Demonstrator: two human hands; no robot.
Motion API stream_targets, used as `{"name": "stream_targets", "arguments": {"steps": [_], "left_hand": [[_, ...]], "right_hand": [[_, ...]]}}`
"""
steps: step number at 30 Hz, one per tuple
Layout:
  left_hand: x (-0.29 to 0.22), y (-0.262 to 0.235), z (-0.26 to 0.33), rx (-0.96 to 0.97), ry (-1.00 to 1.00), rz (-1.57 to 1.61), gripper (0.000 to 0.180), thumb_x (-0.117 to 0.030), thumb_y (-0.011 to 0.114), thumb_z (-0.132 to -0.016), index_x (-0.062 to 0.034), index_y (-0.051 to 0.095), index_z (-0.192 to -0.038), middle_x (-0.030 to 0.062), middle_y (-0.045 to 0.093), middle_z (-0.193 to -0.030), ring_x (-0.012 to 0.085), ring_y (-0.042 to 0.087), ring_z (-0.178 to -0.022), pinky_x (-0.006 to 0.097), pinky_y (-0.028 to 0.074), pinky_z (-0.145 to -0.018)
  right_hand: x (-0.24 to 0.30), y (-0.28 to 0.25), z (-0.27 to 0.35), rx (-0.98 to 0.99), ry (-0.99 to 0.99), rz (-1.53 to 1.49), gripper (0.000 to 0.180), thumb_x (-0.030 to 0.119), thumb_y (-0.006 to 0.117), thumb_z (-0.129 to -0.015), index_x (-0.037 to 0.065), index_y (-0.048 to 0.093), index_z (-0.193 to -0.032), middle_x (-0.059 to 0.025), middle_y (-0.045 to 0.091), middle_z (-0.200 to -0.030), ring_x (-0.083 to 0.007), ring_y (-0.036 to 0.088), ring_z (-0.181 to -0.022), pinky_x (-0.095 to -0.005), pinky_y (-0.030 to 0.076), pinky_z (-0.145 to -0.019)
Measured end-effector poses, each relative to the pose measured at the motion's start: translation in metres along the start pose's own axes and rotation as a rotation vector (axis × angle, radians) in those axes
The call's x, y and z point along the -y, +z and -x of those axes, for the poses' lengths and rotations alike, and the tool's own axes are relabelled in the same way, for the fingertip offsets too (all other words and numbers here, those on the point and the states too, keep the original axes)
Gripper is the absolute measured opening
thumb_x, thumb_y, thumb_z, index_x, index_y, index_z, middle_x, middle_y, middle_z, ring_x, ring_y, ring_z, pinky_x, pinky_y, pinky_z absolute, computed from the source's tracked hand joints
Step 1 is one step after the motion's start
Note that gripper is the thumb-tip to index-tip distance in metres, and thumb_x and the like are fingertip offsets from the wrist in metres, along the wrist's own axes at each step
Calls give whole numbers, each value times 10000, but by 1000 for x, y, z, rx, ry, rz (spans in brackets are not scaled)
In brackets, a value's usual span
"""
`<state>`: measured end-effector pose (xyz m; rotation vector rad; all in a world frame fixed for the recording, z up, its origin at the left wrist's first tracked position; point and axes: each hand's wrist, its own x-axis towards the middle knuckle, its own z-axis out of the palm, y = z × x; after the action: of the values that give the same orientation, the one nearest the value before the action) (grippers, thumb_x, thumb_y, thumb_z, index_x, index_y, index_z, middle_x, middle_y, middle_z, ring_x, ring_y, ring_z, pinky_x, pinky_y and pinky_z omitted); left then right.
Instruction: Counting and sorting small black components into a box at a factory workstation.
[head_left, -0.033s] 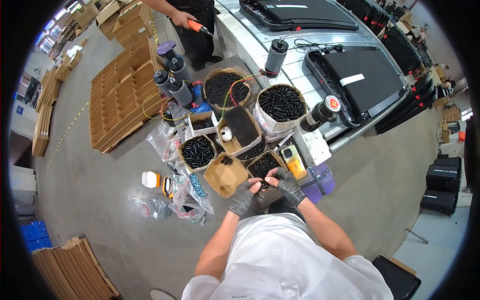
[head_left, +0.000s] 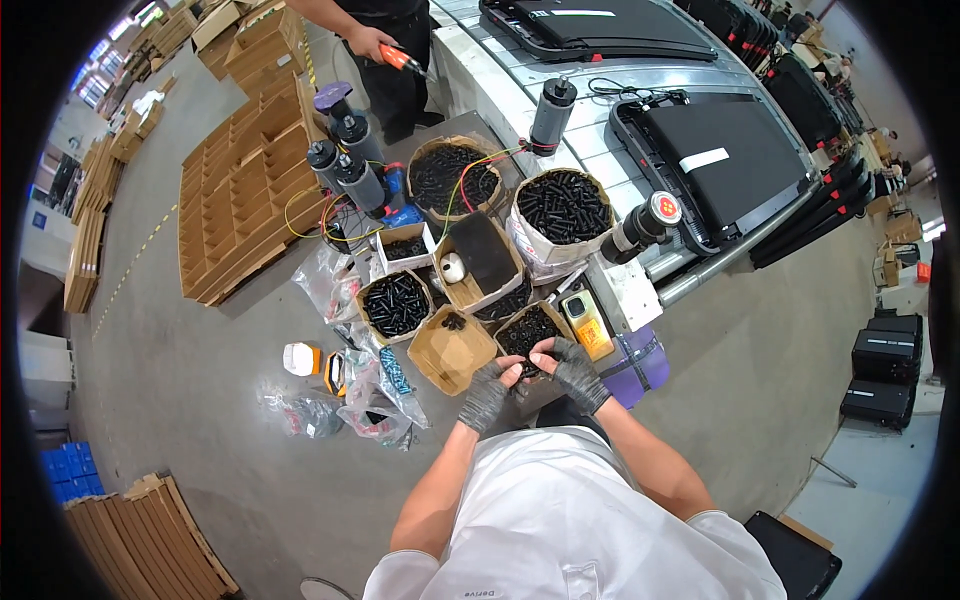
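My left hand (head_left: 487, 393) and my right hand (head_left: 575, 372), both in grey knit gloves, meet fingertip to fingertip just in front of a small open cardboard box of black screws (head_left: 525, 333). The fingers of both hands are curled together, and whatever sits between them is too small to make out. To the left of that box stands a nearly empty cardboard box (head_left: 450, 352) with a few black parts in its far corner. A yellow hand-held device (head_left: 588, 325) lies just right of the screw box, close to my right hand.
More boxes and round tubs of black screws (head_left: 563, 205) crowd the stand, with black power drivers (head_left: 345, 165) upright behind. Plastic bags (head_left: 350, 400) lie on the floor at left. A flat black machine (head_left: 720, 150) rests on the roller line. Another person's hand holds an orange tool (head_left: 400, 55).
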<state>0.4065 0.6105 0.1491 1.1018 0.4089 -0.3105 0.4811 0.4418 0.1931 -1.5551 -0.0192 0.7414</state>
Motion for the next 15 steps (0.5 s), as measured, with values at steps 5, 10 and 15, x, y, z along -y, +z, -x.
{"name": "stream_targets", "arguments": {"steps": [5, 10, 15], "left_hand": [[-7, 0, 2, -4, 38, 30, 296, -208, 615, -918, -3, 613, -1131, 38, 632, -949, 129, 607, -853, 263, 504, -767], [-8, -5, 5, -26, 51, 226, 334, -257, 629, -909, -25, 584, -1145, 76, 648, -910, 150, 600, -794, 267, 497, -680], [-4, -10, 2, 19, 72, 155, 314, -244, 624, -913, -26, 588, -1137, 66, 648, -912, 144, 608, -814, 262, 498, -701]], "right_hand": [[-2, 1, 1, -61, -26, -97, 241, 215, 578, -928, 24, 626, -1068, -26, 635, -940, -113, 573, -904, -269, 465, -843], [7, -16, 5, 201, 93, -730, 435, 114, 523, -868, -47, 479, -1271, -180, 575, -1187, -256, 578, -1102, -351, 462, -970], [1, -21, 7, 205, 117, -717, 417, 77, 526, -877, -45, 480, -1273, -179, 563, -1215, -247, 570, -1118, -346, 457, -978]]}}
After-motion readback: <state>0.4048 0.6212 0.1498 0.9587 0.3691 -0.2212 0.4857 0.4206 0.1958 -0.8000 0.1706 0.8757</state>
